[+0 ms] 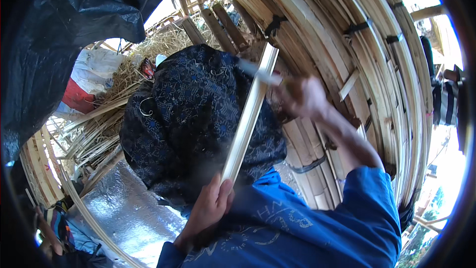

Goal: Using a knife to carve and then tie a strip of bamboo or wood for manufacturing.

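Note:
A pale split bamboo strip (249,118) slants up and away from me across my lap. My left hand (214,203) is closed round its near end, the thumb lying along it. My right hand (303,98), blurred by motion, grips a knife (259,73) whose blade crosses the strip near its far end. Most of the knife's handle is hidden in the fist. Beneath the strip, a dark blue patterned cloth (191,94) covers my legs, dotted with curled shavings.
Long bamboo slats (342,30) bound with black ties are stacked at the right. Left of the cloth lies a heap of straw-like shavings (106,119). A black tarp (74,15) hangs at the upper left, and a silvery sheet (126,208) covers the ground at the lower left.

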Demonstrator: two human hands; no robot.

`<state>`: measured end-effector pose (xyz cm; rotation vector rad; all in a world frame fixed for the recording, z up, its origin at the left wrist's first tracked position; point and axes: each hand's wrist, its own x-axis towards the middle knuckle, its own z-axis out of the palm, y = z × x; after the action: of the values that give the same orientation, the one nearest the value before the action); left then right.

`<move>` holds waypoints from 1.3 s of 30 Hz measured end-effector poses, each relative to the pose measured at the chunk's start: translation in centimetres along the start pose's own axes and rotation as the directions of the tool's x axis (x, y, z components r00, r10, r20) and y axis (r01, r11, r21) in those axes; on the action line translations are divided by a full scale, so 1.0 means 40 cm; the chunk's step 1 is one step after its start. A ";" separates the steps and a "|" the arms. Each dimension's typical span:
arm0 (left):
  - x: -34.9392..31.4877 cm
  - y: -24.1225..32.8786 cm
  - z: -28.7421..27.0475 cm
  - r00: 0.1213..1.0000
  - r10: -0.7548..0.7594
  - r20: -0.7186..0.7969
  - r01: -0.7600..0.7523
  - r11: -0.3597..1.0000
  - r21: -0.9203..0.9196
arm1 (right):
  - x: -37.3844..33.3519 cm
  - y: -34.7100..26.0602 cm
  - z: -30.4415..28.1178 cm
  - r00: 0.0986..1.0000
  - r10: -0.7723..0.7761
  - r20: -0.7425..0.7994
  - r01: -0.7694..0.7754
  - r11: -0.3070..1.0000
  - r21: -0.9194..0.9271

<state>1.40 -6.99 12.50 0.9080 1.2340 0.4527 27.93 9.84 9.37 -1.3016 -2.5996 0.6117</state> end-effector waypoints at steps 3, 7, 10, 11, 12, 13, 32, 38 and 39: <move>-0.003 0.006 0.015 1.000 -0.012 -0.011 0.011 1.000 -0.012 | -0.005 -0.001 -0.003 0.982 0.015 0.190 0.020 0.984 -0.179; -0.005 -0.003 0.007 1.000 0.006 0.005 -0.006 1.000 0.023 | 0.096 0.018 -0.091 0.903 0.404 0.144 -0.375 0.907 -0.191; -0.014 0.017 0.010 1.000 -0.008 -0.006 0.008 1.000 0.025 | 0.055 0.052 -0.060 0.994 0.105 -0.016 -0.106 0.969 -0.223; -0.021 0.014 -0.002 1.000 -0.006 -0.004 0.006 0.999 0.037 | 0.072 0.079 -0.065 0.982 0.188 -0.019 -0.185 0.934 -0.305; -0.028 0.009 -0.006 1.000 -0.016 -0.004 0.016 1.000 -0.014 | 0.079 0.108 -0.078 0.963 0.269 -0.027 -0.258 0.884 -0.389; -0.023 0.010 -0.008 1.000 -0.019 0.001 0.019 0.997 -0.069 | 0.073 0.153 -0.110 0.948 0.308 -0.073 -0.315 0.890 -0.331; 0.031 -0.022 -0.037 0.996 0.007 0.092 0.040 0.868 -0.495 | -0.071 -0.248 0.036 0.928 -0.134 0.348 -0.062 0.865 0.499; 0.025 -0.021 -0.034 0.993 0.015 0.114 0.044 0.867 -0.496 | -0.075 -0.201 0.056 0.934 -0.262 0.244 0.134 0.887 0.442; 0.022 -0.025 -0.033 0.992 0.034 0.120 0.025 0.888 -0.458 | -0.072 -0.179 0.060 0.924 -0.320 0.209 0.228 0.900 0.371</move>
<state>0.26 -6.46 11.09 0.5225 0.9504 0.6501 23.67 3.04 10.37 -0.7694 -2.6466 1.1881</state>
